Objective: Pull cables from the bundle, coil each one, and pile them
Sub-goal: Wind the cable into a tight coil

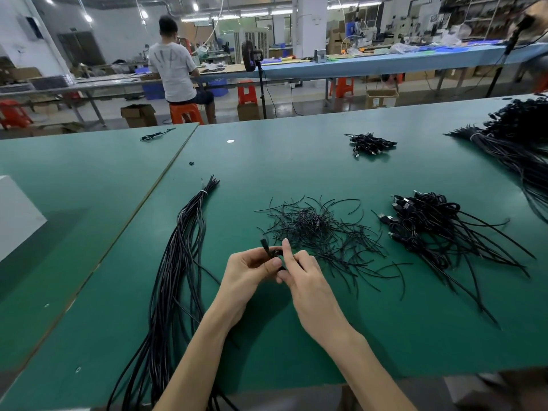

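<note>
A long bundle of black cables (178, 262), tied near its far end with a white band, lies on the green table (296, 161) to my left and runs off the near edge. My left hand (247, 271) grips a small coiled black cable (271, 252) whose plug end sticks up. My right hand (299, 271) pinches the same coil from the right, index finger raised. Just beyond lies a loose heap of thin black ties (320, 229). To the right sits a pile of coiled cables (427, 223) with plugs and trailing ends.
A smaller pile of coiled cables (370, 143) lies farther back. Another large cable bundle (522, 149) fills the far right. One stray cable (157, 134) lies at the far left. A white box (14, 212) stands at the left edge. A person sits at a bench behind.
</note>
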Demonstrator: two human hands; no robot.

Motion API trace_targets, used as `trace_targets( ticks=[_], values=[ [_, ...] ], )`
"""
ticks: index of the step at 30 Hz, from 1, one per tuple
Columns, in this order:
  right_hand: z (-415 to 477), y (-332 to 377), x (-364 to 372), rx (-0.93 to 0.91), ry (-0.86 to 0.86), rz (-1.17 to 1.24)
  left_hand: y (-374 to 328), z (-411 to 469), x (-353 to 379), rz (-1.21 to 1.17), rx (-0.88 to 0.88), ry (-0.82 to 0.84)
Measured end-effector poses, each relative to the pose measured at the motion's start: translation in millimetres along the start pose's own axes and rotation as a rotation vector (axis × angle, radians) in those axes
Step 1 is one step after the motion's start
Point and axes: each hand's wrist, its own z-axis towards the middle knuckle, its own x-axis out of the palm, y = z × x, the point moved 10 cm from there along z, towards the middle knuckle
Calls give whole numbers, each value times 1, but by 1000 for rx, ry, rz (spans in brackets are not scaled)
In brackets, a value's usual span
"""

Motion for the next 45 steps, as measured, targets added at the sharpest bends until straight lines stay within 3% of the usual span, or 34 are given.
trace_targets(
  ticks=[14,29,45],
  values=[
    [-1,5,9,12,24,-303,-6,-2,-3,67,22,-87],
    [-1,4,4,126,-16,-298,-6,0,-8,65,41,-154],
    [-2,9,-1,43,-43,-285,-7,-3,8,81,32,15]
  ],
)
